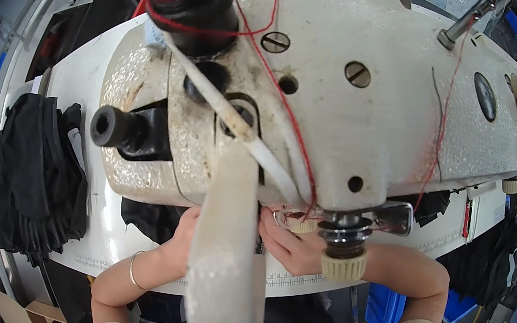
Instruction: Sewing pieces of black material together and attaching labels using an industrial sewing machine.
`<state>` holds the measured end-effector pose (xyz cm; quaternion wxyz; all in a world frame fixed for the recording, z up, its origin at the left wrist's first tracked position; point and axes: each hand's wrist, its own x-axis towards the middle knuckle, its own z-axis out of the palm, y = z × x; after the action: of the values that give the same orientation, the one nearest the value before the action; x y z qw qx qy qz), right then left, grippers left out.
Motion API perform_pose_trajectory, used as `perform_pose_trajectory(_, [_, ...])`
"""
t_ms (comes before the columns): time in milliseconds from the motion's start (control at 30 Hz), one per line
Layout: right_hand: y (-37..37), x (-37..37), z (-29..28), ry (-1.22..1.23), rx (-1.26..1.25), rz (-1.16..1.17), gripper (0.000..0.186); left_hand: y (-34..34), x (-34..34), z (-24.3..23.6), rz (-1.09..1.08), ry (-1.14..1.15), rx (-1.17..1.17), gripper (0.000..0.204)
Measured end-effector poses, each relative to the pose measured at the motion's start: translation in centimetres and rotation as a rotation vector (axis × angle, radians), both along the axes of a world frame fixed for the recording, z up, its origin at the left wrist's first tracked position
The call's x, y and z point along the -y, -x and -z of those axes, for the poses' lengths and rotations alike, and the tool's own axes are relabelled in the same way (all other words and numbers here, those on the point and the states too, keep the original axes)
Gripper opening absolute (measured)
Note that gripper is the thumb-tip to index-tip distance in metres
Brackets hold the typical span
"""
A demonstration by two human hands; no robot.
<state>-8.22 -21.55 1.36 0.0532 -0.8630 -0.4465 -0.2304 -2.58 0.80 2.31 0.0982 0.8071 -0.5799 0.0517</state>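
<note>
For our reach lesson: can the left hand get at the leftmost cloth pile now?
Likely yes: between the left hand and the leftmost cloth pile, only dark fabric and white tabletop show.

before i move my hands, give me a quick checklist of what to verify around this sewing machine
1. Red thread running down over the sewing machine: ok.
2. Left hand's grip: cannot tell, partly hidden.
3. Right hand's grip: cannot tell, the machine covers part of it.
4. Black cloth on the white table, beside the left hand: ok.
5. Bracelet clear of the machine: ok.
6. Black fabric stack apart from the left hand: ok.
</note>
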Motion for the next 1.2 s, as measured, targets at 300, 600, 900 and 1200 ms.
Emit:
perform_pose_trajectory(300, [0.1,0.0,0.0,-0.016,-0.044,0.001,0.031,0.2,0.8,-1.0,-0.026,0.059,-0.068,0.042])
perform_pose_trajectory(600, [-0.5,0.3,0.2,0.068,-0.004,0.01,0.026,-0.6,0.3,3.0,-0.026,0.241,-0.023,0.046])
perform_pose_trajectory(900, [-2.3,-0.2,0.2,-0.138,0.048,0.035,0.025,-3.6,1.5,-1.6,-0.145,0.106,-0.303,0.015])
perform_pose_trajectory(1200, [5.5,-1.1,-0.7,-0.306,0.003,-0.031,0.035,9.4,-0.9,-4.6,0.067,-0.107,0.352,0.016])
